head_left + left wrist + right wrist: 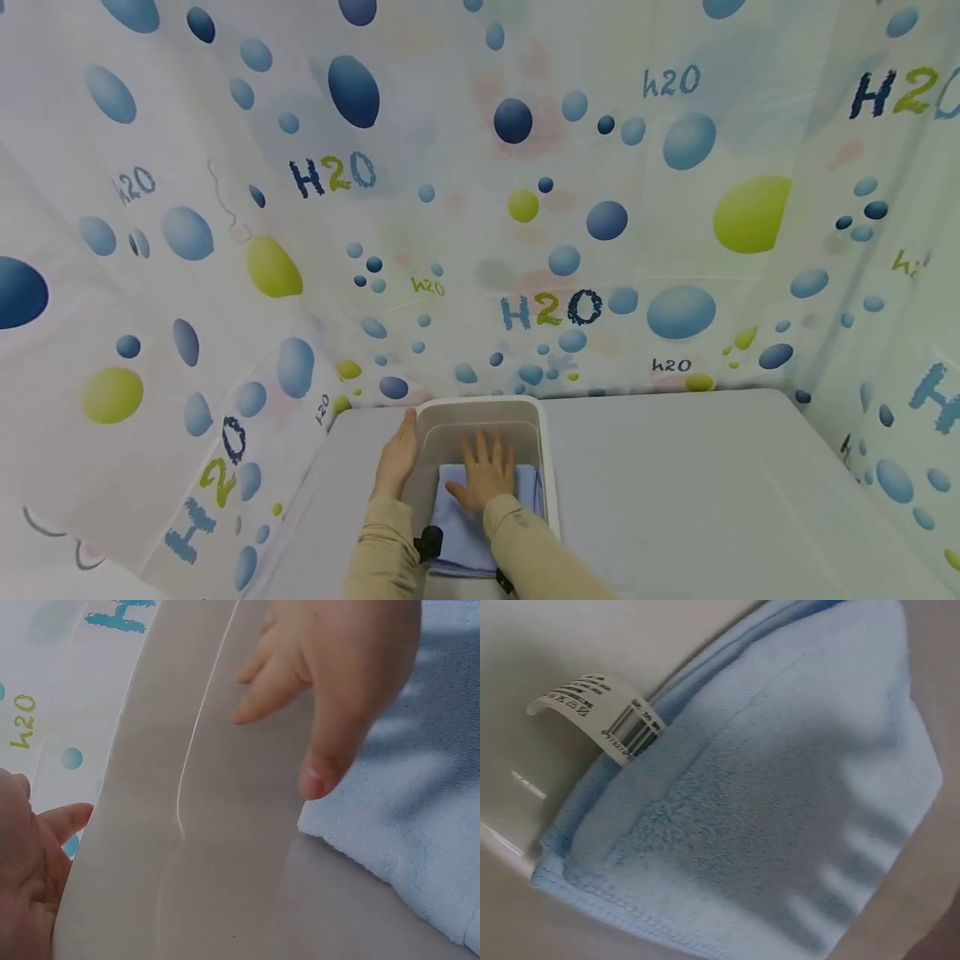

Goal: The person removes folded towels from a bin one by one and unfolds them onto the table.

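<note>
A folded light blue towel [457,533] lies flat inside a pale plastic bin [546,467]. Over the towel's upper part is my right hand [489,482], its fingers spread; whether it touches the cloth I cannot tell. The left wrist view shows this hand [337,667] above the towel's edge [420,802], thumb pointing down. My left hand [396,457] rests along the outside of the bin's left wall, fingers extended. From the right wrist, the towel [742,802] shows a white care label [604,712] with a barcode, and finger shadows fall across it.
The bin stands on a white-covered table [675,483], near its back edge. A curtain [465,225] printed with blue and green drops and "H2O" lettering hangs behind the table and along both sides.
</note>
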Motion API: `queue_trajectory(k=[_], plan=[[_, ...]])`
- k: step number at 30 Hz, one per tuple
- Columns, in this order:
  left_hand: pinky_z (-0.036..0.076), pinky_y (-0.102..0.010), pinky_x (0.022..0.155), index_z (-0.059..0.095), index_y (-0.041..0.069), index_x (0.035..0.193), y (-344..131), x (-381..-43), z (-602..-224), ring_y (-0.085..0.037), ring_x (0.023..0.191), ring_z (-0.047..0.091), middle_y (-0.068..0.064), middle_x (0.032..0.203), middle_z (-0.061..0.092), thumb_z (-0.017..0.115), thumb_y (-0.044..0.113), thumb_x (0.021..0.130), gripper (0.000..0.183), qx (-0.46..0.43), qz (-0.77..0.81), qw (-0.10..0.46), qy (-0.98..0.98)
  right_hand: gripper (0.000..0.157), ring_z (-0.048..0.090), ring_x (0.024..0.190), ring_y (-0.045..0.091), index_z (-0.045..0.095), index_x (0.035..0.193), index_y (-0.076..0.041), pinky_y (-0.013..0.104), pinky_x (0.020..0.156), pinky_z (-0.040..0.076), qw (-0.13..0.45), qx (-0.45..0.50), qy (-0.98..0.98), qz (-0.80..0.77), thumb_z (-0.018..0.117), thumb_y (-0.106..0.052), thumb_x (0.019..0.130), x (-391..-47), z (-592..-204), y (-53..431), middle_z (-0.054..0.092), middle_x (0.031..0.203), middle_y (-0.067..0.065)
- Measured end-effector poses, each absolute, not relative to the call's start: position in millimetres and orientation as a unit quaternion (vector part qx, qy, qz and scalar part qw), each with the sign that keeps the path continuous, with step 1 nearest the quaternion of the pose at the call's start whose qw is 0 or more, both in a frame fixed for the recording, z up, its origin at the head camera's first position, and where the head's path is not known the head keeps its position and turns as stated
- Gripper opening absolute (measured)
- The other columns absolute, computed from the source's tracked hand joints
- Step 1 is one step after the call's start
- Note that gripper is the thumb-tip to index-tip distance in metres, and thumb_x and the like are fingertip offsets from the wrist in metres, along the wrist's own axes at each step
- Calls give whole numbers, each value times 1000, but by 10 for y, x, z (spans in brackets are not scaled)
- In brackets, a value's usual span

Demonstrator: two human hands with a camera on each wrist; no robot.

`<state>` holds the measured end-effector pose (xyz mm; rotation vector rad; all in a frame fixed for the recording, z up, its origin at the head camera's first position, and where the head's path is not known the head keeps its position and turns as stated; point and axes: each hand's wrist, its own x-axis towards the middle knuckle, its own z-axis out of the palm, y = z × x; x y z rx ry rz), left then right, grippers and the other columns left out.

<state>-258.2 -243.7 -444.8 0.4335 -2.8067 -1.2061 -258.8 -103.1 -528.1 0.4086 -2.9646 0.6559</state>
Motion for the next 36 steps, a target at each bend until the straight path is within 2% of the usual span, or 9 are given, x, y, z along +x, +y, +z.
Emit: queue_trajectory(k=[5,9,15,24,31,36], plan=[[30,-59,105,32,9,145,-2435,-2581,-4449,-49,130,34,-24,145,34,5,63,93,79,153,-389,21,-908,77,11,144,38,28,147,-20,60,114,9,-29,109,-973,201,53,-58,85,-2591,-5336,-1021,19,156,11],[29,-59,106,29,10,146,-2447,-2591,-4451,-49,131,33,-23,146,33,5,61,94,77,147,-387,25,-910,74,14,144,38,32,145,-18,59,114,9,-67,101,-975,184,49,-59,86,-2613,-5349,-1031,23,155,11],[29,-61,105,28,11,147,-2424,-2619,-4430,-50,130,34,-22,146,34,7,54,98,69,119,-377,31,-918,71,21,142,35,39,142,-17,54,115,13,-67,63,-984,152,50,-59,86,-2654,-5383,-1013,33,151,8],[29,-61,105,28,10,147,-2425,-2571,-4474,-51,129,34,-23,146,34,7,53,98,68,124,-369,27,-921,72,21,142,36,42,140,-12,57,113,15,-98,54,-976,186,52,-56,85,-2570,-5333,-1021,25,154,11],[31,-61,103,30,12,146,-2418,-2569,-4466,-50,128,37,-23,144,38,9,53,98,67,128,-370,35,-920,69,22,141,39,42,139,-4,59,112,17,-126,40,-963,235,56,-47,86,-2486,-5093,-1019,27,152,16],[32,-61,103,32,13,146,-2408,-2561,-4459,-50,127,38,-24,142,39,9,54,98,67,134,-374,38,-917,70,24,139,41,42,138,-3,59,111,17,-151,33,-958,241,53,-49,87,-2510,-5077,-1020,33,148,20]])
